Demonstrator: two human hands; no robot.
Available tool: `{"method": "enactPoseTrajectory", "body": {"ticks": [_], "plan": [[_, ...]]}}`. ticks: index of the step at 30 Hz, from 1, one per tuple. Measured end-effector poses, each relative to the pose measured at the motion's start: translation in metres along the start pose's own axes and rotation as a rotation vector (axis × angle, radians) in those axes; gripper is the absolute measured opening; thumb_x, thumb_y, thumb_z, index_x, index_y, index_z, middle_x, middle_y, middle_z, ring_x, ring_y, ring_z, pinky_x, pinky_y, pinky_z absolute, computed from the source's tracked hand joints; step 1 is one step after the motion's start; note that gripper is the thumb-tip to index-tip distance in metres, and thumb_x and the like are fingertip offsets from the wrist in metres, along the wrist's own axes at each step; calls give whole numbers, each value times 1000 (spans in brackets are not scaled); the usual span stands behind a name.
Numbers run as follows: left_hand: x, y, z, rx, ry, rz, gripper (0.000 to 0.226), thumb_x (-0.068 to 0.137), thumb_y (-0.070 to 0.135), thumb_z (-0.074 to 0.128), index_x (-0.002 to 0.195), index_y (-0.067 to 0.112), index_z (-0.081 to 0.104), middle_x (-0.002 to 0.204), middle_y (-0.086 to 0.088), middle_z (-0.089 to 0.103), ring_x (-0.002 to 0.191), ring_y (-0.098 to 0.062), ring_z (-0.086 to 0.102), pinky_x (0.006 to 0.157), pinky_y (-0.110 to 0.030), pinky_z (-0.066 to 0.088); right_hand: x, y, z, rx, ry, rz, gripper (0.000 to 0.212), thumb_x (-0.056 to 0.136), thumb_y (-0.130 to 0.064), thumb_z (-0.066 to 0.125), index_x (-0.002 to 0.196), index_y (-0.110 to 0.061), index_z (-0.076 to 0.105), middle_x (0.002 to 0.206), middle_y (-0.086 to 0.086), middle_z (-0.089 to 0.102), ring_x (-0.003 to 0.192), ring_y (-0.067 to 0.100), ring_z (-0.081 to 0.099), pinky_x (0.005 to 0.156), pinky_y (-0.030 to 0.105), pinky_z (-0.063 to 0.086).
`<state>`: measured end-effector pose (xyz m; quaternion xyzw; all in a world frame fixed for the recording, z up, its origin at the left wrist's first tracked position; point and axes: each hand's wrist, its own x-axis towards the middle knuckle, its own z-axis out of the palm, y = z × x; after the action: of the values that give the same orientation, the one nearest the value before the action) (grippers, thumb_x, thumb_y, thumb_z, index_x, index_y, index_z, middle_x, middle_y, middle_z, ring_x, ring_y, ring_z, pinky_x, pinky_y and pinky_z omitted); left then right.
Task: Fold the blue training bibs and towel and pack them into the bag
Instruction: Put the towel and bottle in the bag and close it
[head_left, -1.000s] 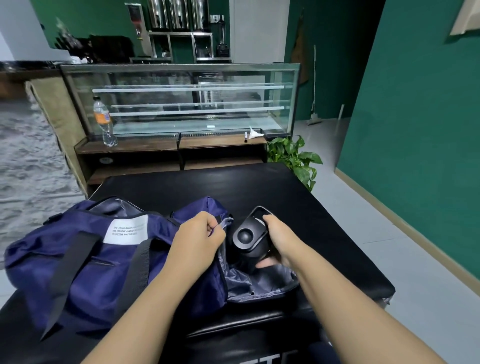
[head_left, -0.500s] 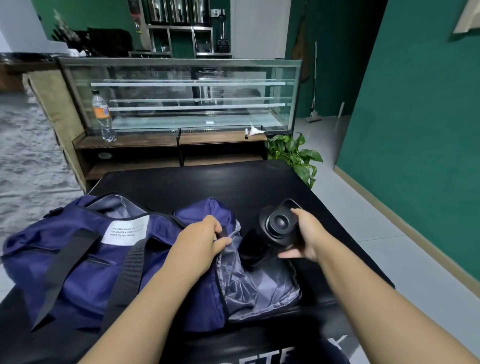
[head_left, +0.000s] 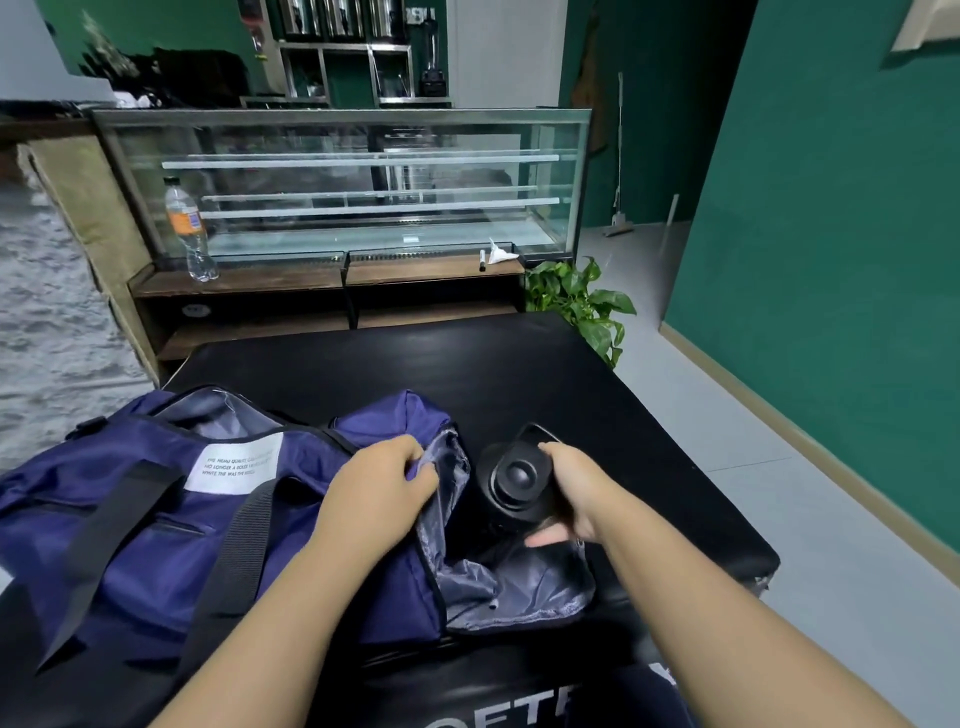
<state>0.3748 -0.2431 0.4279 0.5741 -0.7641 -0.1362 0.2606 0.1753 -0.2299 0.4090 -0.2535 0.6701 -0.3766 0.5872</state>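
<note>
A black desk (head_left: 467, 364) carried the navy bag (head_left: 156, 519). The left hand (head_left: 374, 488) pinched its side-pocket edge apart; the right hand (head_left: 571, 488) gripped what looked like a black bottle (head_left: 511, 480) at the grey-lined opening.

Both bare forearms extend forward, converging slightly. Left hand (head_left: 376, 486): knuckles up, fingers curled, pinching a fold of fabric. Right hand (head_left: 569, 491): fingers and thumb wrapped around a round black object, wrist slightly bent.
</note>
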Motion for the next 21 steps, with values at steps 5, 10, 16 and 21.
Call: {"method": "enactPoseTrajectory", "body": {"ticks": [5, 10, 16, 21], "plan": [[-1, 7, -11, -249, 42, 26, 21, 90, 26, 58, 73, 12, 56, 61, -2, 54, 51, -9, 37, 54, -23, 32, -1, -6, 34, 64, -49, 2, 34, 94, -44, 37, 111, -21, 58, 104, 9, 64, 91, 29, 62, 57, 48, 57], [4, 14, -36, -291, 101, 90, 20, 90, 25, 57, 71, 18, 56, 61, 3, 56, 48, -6, 40, 51, -20, 32, -2, -14, 60, 163, -179, -40, 41, 90, -56, 47, 106, -21, 61, 95, 6, 68, 85, 21, 67, 60, 40, 59], [2, 18, -38, -330, 83, 169, 15, 89, 17, 60, 75, 24, 63, 72, 8, 65, 66, -9, 57, 62, -26, 44, 22, 1, 104, -40, -105, -118, 87, 67, -88, 36, 105, -16, 68, 92, 0, 71, 83, 17, 68, 75, 33, 58], [5, 15, -40, -376, 33, 167, 18, 89, 18, 61, 73, 26, 62, 74, 7, 65, 72, -21, 59, 68, -36, 46, 12, 6, 100, -1, -282, -222, 47, 91, -65, 39, 96, -25, 64, 68, -11, 62, 58, 2, 57, 47, 18, 43]]}}
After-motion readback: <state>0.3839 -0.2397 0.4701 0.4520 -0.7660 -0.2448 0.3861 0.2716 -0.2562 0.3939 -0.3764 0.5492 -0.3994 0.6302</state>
